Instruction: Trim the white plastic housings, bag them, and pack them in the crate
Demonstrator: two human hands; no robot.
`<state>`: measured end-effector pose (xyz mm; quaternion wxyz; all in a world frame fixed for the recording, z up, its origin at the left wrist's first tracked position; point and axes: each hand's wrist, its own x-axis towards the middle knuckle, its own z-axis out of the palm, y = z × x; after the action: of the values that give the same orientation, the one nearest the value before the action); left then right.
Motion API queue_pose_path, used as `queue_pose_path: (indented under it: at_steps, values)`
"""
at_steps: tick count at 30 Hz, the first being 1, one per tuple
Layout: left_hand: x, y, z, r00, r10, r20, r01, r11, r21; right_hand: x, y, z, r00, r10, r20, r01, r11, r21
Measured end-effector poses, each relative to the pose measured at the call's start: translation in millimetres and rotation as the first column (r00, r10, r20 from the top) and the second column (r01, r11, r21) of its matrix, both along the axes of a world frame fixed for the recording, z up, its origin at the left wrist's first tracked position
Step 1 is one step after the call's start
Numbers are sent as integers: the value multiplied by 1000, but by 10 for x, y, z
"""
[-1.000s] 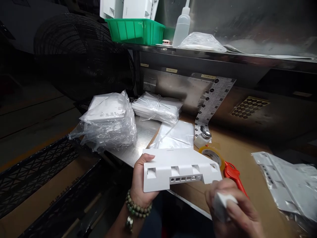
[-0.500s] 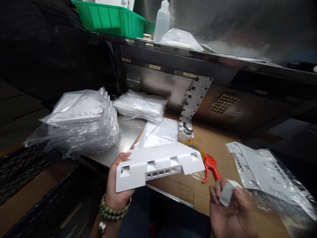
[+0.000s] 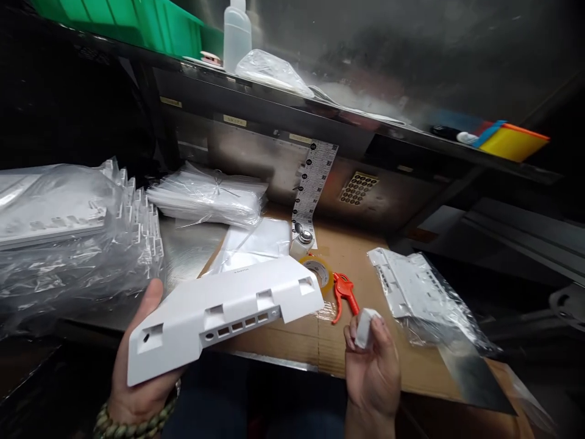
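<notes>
My left hand (image 3: 137,372) is closed around the left end of a white plastic housing (image 3: 183,305), thumb on its top edge. A row of port openings and several square recesses face me along the housing. At the lower right, my right hand (image 3: 372,372) pinches a small white folded cloth or pad (image 3: 364,329) between thumb and fingers, apart from the housing. Just beyond that hand, a red air blow gun (image 3: 345,292) lies on the cardboard (image 3: 329,350). A roll of yellowish tape (image 3: 320,271) and a small pump-top bottle (image 3: 301,244) stand behind the housing.
Bagged white housings (image 3: 68,213) are piled at the left, beside a bundle of clear plastic bags (image 3: 210,195). Another bagged housing (image 3: 411,286) lies at the right. A metal shelf (image 3: 274,97) crosses above, holding a green bin (image 3: 123,27) and a squeeze bottle (image 3: 236,36).
The view has swung right, so the bench things appear further left, and a yellow item shows on the shelf. Both hands keep their holds; the housing is nearer and more tilted.
</notes>
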<state>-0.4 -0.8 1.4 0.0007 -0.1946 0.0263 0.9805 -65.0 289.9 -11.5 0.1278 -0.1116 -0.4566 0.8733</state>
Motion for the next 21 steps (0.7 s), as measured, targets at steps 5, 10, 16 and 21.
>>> queue_pose_path:
  at_steps: [5, 10, 16, 21]
  values:
    - [-75, 86, 128, 994, 76, 84, -72, 996, -54, -20, 17, -52, 999, 7, 53, -7, 1000, -8]
    - [-89, 105, 117, 994, 103, 31, -102, 995, -15, -32, 29, -104, 998, 16, 62, -16, 1000, -3]
    - [-85, 122, 172, 992, 112, 51, -110, 993, -32, -59, 44, -162, 996, 10, 89, -9, 1000, -5]
    - [-37, 158, 130, 991, 71, -116, -86, 987, -132, -102, 32, -228, 995, -8, 102, 9, 1000, -10]
